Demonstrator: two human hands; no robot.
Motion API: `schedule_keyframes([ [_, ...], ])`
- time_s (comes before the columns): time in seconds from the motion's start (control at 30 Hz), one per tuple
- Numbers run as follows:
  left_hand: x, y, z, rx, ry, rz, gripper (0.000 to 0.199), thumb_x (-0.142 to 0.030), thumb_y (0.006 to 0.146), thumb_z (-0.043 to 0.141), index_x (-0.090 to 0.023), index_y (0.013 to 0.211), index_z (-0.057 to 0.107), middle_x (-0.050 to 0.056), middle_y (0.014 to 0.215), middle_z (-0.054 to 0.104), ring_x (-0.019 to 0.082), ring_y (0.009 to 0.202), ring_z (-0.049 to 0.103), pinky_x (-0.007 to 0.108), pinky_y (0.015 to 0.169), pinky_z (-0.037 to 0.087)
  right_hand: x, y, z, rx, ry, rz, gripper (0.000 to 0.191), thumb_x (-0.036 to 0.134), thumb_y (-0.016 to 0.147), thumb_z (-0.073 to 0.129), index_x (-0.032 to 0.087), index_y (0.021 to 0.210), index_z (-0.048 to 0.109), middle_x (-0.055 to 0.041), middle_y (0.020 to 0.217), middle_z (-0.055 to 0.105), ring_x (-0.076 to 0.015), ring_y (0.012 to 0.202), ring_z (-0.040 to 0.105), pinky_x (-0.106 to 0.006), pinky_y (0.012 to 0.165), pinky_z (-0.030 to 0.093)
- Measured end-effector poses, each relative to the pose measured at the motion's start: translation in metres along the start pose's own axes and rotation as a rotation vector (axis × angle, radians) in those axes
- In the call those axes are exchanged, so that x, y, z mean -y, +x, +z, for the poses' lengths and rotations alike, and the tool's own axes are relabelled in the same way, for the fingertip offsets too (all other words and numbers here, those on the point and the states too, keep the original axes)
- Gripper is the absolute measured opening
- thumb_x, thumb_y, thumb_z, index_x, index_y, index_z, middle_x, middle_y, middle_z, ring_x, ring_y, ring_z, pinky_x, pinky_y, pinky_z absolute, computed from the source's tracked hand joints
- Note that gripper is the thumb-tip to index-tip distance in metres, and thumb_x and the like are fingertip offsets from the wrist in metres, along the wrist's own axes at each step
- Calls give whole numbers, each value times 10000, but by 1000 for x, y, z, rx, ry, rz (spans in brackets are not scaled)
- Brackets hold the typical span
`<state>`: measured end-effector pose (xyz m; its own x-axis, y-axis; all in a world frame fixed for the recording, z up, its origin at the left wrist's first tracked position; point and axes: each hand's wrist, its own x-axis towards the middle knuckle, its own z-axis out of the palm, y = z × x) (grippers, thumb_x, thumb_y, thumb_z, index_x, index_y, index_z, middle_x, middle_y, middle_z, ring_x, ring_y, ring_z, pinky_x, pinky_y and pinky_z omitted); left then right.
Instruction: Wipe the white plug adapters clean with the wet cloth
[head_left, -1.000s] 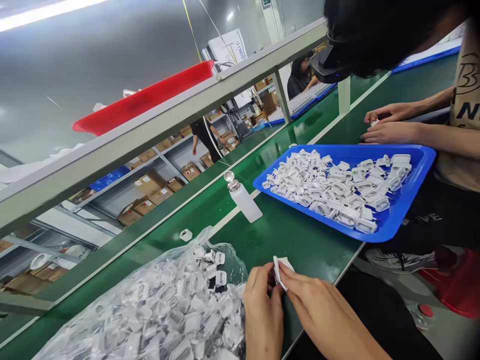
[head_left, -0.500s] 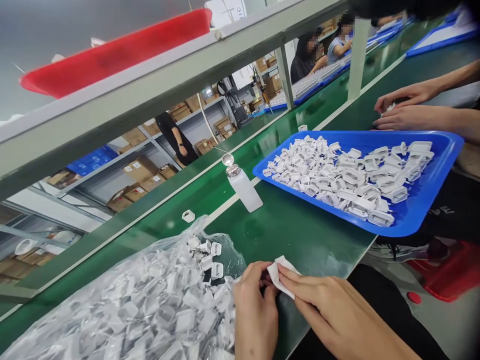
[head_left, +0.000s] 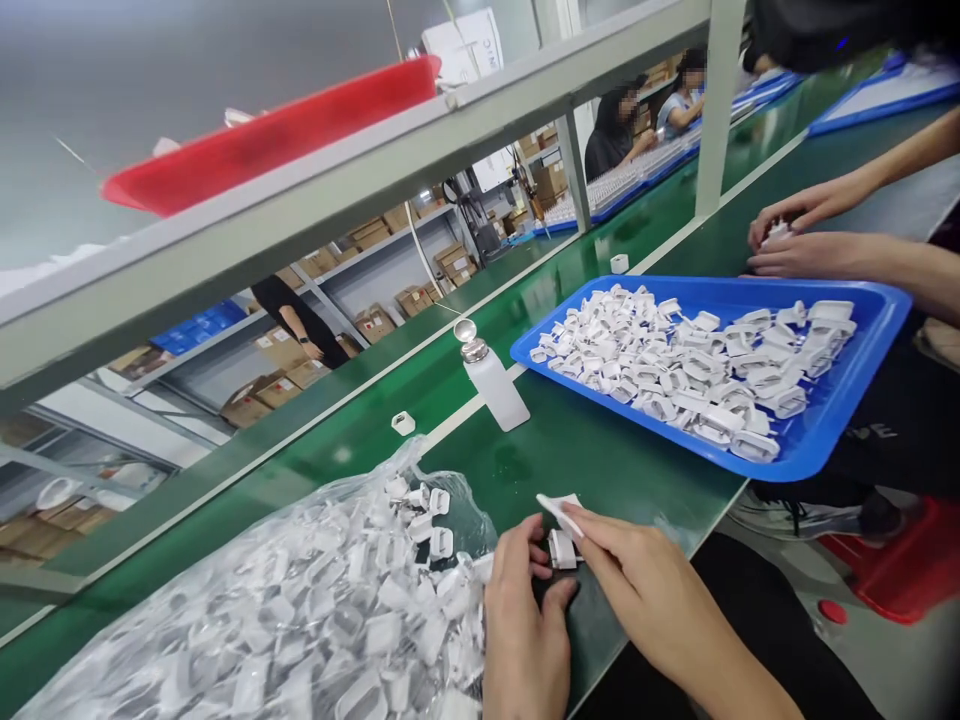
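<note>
My right hand (head_left: pixel 637 575) pinches a folded white cloth (head_left: pixel 562 510) just above the green table (head_left: pixel 517 465). Under the cloth a small white plastic part (head_left: pixel 562 549) shows between my hands. My left hand (head_left: pixel 529 610) is beside that part, thumb and fingers apart, with its fingertips close to the part's left side. To the left, a clear plastic bag (head_left: pixel 300 590) holds several similar white parts. Beyond my hands stands a white bottle (head_left: pixel 499 390) with a metal top.
A blue tray (head_left: pixel 817 455) full of white parts lies at the right, with a co-worker's hands (head_left: pixel 817 225) behind it. Loose white parts (head_left: pixel 403 423) lie on the table. A shelf beam (head_left: pixel 360 165) carrying a red bin (head_left: pixel 277 130) crosses above.
The cloth has lifted off the part, which now shows. My left fingers have opened away from the cloth. The whole view has shifted slightly.
</note>
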<state>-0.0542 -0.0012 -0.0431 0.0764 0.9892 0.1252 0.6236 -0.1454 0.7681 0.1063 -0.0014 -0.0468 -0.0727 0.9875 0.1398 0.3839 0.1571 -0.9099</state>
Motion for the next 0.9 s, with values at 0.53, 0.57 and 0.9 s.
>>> schedule_keyframes([
  [0.53,-56,-18,-8,84,-249,203,267,-244,908,624,-217,1162,701,104,1146,742,265,1089,688,370,900,589,15,-42,-25,-400,666,208,491,637,876,628,150,877,692,77,429,399,-104,400,357,-235,449,273],
  [0.57,-65,-18,-5,93,-316,225,277,-264,902,646,-215,1168,707,106,1149,749,264,1091,696,356,898,598,17,-43,-28,-397,730,195,491,648,864,636,160,819,665,84,437,384,-83,394,307,-228,440,240],
  [0.9,-126,4,15,-172,-349,466,201,-248,728,824,-220,927,816,74,916,821,261,811,771,337,800,638,28,-43,-33,-396,1216,160,451,660,730,784,227,810,686,105,365,317,-83,300,293,-228,341,280],
])
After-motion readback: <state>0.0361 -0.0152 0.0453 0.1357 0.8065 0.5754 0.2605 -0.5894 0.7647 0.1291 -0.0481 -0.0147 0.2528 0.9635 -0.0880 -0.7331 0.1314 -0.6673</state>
